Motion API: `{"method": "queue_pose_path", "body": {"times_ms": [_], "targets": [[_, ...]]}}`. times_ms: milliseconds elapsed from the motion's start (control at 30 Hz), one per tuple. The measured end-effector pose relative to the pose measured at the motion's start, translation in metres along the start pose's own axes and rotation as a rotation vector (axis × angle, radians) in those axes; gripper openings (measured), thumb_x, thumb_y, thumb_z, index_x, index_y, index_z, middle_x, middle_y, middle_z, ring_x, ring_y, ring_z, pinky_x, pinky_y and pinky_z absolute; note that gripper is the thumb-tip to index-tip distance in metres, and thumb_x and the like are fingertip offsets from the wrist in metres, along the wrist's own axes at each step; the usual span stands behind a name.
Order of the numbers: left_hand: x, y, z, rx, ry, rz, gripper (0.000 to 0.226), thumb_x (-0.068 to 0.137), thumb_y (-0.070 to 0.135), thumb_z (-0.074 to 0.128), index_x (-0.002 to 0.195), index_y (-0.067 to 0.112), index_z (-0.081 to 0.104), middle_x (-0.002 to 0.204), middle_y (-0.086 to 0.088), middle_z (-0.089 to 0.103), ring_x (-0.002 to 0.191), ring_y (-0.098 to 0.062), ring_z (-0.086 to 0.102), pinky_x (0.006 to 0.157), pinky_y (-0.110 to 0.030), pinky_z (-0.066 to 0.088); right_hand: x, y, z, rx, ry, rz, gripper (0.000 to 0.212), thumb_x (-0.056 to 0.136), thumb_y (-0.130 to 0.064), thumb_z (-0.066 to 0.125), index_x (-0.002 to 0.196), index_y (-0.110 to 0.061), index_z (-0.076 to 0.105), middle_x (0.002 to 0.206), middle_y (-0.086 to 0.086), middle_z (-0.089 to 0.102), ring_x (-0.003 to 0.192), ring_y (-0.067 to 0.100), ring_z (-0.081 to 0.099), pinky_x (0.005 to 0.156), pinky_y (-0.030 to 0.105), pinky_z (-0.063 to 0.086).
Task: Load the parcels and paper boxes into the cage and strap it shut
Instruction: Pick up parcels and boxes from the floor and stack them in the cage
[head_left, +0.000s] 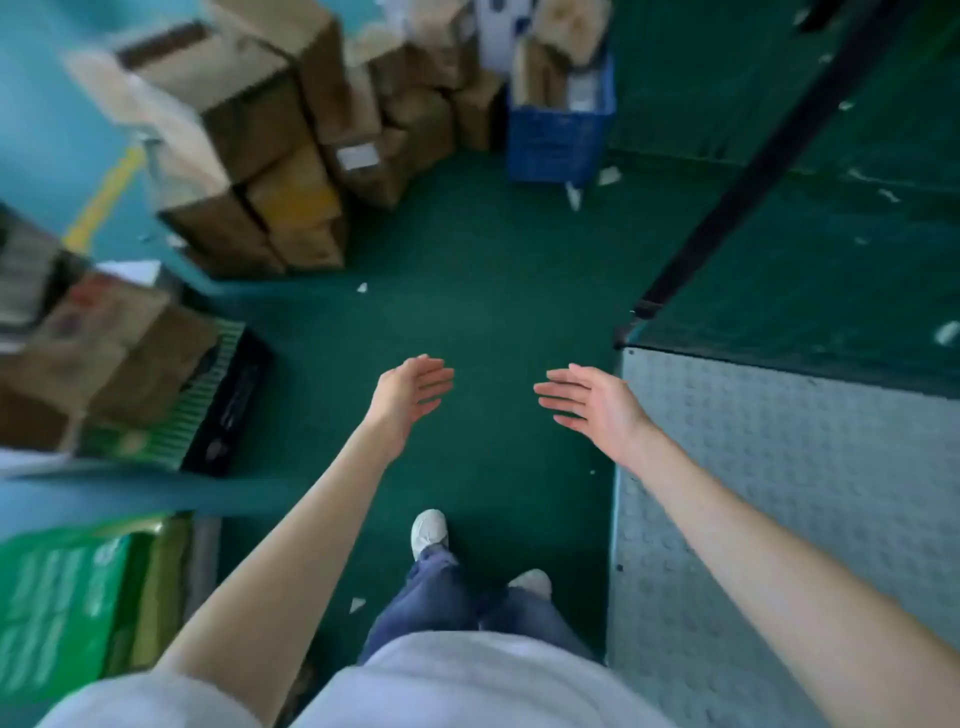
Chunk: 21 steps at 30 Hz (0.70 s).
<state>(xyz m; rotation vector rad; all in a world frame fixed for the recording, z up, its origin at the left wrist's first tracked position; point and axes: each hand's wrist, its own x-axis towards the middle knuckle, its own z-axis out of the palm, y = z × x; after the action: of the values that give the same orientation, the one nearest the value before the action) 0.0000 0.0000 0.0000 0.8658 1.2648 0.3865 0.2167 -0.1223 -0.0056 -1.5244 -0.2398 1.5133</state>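
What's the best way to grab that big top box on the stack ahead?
Probably two-handed, from its near side: left hand and right hand flat on opposite side faces, near the bottom. The top box looks too wide for one hand, and nothing lies on it.

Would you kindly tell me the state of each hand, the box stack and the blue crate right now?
left hand, open, holding nothing.
right hand, open, holding nothing.
cardboard box stack, piled on the green floor, untouched.
blue crate, upright on the floor, cartons standing inside.
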Motion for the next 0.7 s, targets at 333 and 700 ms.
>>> {"method": "queue_pose_path", "body": {"times_ms": [333,700], "targets": [[-0.016,-0.034,-0.174,-0.308,0.302,-0.014,0.028,0.103,0.028,0.042,0.109,0.013,0.064,0.11,-0.002,0.072,0.106,-0.019,0.067,0.089,-0.033,0.048,0.053,-0.005,0.176,-0.279,-0.276,0.097,0.031,0.101,-0.033,0.044,0.111,-0.013,0.065,0.115,0.008,0.072,0.111,0.024,0.065,0.1,0.04,0.045],[-0.035,-0.041,-0.333,-0.574,0.542,0.014,0.031,0.104,0.028,0.04,0.117,0.01,0.062,0.112,-0.004,0.071,0.103,-0.017,0.066,0.097,-0.034,0.047,0.097,0.004,0.365,-0.476,-0.467,0.137,0.032,0.102,-0.033,0.044,0.117,-0.012,0.063,0.116,0.008,0.072,0.112,0.024,0.065,0.098,0.039,0.046]]}}
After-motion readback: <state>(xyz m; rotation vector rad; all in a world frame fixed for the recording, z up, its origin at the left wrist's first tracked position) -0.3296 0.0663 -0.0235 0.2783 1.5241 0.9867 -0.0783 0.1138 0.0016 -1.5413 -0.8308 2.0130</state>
